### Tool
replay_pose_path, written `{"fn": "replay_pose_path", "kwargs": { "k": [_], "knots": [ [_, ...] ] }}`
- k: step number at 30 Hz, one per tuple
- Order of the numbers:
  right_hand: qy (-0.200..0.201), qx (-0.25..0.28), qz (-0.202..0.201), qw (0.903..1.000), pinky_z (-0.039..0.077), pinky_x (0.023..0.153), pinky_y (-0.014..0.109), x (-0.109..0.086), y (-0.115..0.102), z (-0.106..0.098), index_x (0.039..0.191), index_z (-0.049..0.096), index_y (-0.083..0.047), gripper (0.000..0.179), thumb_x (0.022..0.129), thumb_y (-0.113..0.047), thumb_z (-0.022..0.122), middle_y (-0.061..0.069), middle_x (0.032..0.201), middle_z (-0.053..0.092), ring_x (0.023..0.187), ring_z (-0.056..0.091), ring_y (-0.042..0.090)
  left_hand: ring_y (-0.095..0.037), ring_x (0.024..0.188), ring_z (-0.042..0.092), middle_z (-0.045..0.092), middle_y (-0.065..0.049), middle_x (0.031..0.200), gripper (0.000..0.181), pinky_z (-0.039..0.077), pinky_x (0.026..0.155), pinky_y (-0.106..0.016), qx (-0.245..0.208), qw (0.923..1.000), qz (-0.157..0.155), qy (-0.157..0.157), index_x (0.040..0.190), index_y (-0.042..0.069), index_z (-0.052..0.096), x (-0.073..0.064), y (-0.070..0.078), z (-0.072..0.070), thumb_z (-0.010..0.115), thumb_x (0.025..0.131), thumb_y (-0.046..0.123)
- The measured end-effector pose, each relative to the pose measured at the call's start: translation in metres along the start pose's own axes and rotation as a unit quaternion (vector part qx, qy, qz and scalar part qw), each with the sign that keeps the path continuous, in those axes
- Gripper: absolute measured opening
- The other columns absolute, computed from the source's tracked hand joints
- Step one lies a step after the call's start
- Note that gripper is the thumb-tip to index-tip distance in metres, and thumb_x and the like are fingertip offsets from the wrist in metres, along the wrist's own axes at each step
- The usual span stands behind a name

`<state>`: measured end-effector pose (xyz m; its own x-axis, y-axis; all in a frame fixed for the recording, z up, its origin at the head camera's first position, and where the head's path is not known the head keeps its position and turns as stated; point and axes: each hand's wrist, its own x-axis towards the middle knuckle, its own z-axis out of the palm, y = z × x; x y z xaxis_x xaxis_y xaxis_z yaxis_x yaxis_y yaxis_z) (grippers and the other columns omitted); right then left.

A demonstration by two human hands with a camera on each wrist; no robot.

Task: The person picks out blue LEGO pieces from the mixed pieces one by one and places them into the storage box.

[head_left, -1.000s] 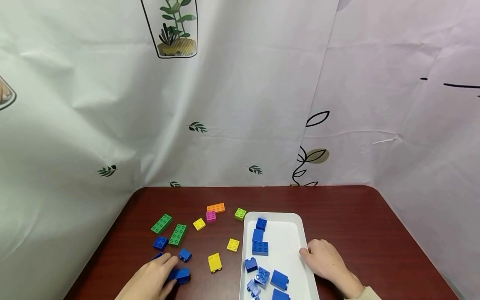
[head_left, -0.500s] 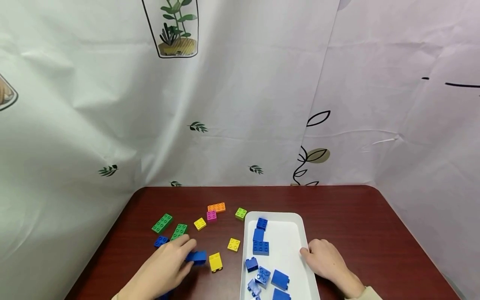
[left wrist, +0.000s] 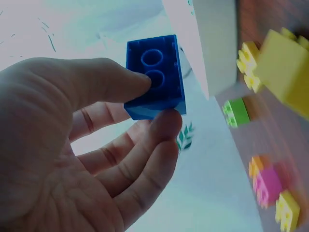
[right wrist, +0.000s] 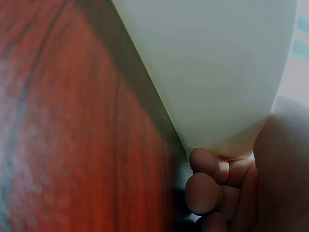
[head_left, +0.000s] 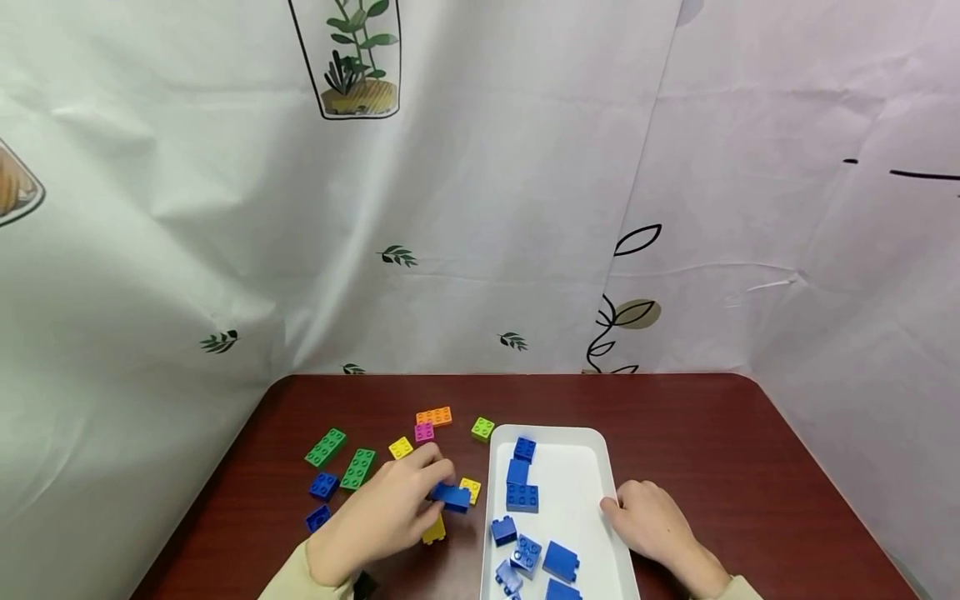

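1. The left hand (head_left: pixel 393 504), lower centre of the head view, pinches a blue plastic toy brick (head_left: pixel 453 497) between thumb and fingertips, parted only by the brick's thickness.
2. That brick is left of the tray's left edge and apart from it. Its long axis runs roughly left to right, dipping slightly rightward, with the free end towards the tray. In the left wrist view its hollow underside, with round tubes, faces the camera.
3. The right hand (head_left: pixel 651 518), lower right, grips the tray's right rim, thumb at the edge and fingers curled against the outer wall.
4. The white rectangular tray (head_left: pixel 577 467), lower centre-right, lies lengthwise up the frame, its near end cut off. It contains blue bricks: three in a column (head_left: pixel 517 472) at upper left, the others (head_left: pixel 561 561) clustered lower.
5. Left of the tray, on the dark red-brown table (head_left: pixel 697 442), lie green bricks (head_left: pixel 357 469), yellow bricks (head_left: pixel 401 447) and two more blue bricks (head_left: pixel 324 486).
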<state>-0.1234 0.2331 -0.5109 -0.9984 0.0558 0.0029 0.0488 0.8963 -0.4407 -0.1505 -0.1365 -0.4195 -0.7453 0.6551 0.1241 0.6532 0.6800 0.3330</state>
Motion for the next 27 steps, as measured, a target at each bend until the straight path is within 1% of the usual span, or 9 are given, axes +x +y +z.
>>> {"fn": "replay_pose_path", "kwargs": {
  "k": [3,7,11,16,22,27],
  "knots": [
    [-0.001,0.000,0.001,1.0000,0.028,0.049,0.028,0.000,0.000,0.000,0.050,0.041,-0.017,0.046,0.090,-0.021,0.064,-0.005,0.051,0.034,0.052,0.033,0.012,0.002,0.081,0.055,0.056,0.009,0.099,0.022,0.056,0.075,-0.014,-0.016,0.9998,0.005,-0.007,0.104,0.025,0.067,0.010,0.006,0.003,0.081,0.089,0.018],
    [-0.004,-0.001,0.002,1.0000,0.028,0.049,0.028,0.000,0.000,0.000,0.050,0.041,-0.017,0.046,0.090,-0.020,0.064,-0.005,0.050,0.034,0.052,0.032,0.012,0.001,0.075,0.053,0.055,0.008,0.097,0.021,0.052,0.070,-0.012,-0.033,0.9992,0.021,-0.008,0.103,0.023,0.066,0.023,0.016,0.008,0.080,0.089,0.016],
    [-0.005,-0.003,0.002,1.0000,0.029,0.049,0.028,0.000,0.001,0.000,0.050,0.042,-0.017,0.046,0.089,-0.020,0.065,-0.005,0.050,0.034,0.052,0.033,0.012,0.001,0.077,0.054,0.057,0.008,0.098,0.019,0.052,0.072,-0.011,-0.032,0.9984,0.046,-0.005,0.104,0.022,0.067,0.035,0.024,0.016,0.078,0.090,0.016],
    [-0.002,-0.005,-0.001,1.0000,0.029,0.049,0.028,0.001,0.001,0.000,0.049,0.041,-0.017,0.046,0.089,-0.020,0.065,-0.005,0.049,0.034,0.051,0.033,0.012,0.001,0.078,0.056,0.059,0.006,0.100,0.019,0.052,0.074,-0.009,-0.032,0.9972,0.066,-0.013,0.107,0.020,0.067,0.048,0.034,0.027,0.078,0.091,0.017],
    [-0.002,-0.003,-0.001,1.0000,0.029,0.049,0.028,0.001,0.001,0.000,0.049,0.041,-0.018,0.046,0.088,-0.020,0.065,-0.005,0.049,0.034,0.051,0.032,0.012,0.003,0.077,0.053,0.060,0.006,0.099,0.017,0.051,0.072,-0.007,-0.016,0.9963,0.083,-0.019,0.106,0.020,0.067,0.057,0.042,0.041,0.077,0.092,0.018],
    [-0.003,-0.002,-0.001,1.0000,0.029,0.048,0.027,0.001,0.002,0.000,0.049,0.041,-0.018,0.046,0.089,-0.020,0.065,-0.005,0.049,0.034,0.051,0.032,0.012,0.003,0.078,0.054,0.060,0.006,0.097,0.016,0.051,0.074,-0.008,-0.012,0.9957,0.090,-0.019,0.105,0.019,0.067,0.060,0.046,0.048,0.077,0.092,0.018]
  ]
}}
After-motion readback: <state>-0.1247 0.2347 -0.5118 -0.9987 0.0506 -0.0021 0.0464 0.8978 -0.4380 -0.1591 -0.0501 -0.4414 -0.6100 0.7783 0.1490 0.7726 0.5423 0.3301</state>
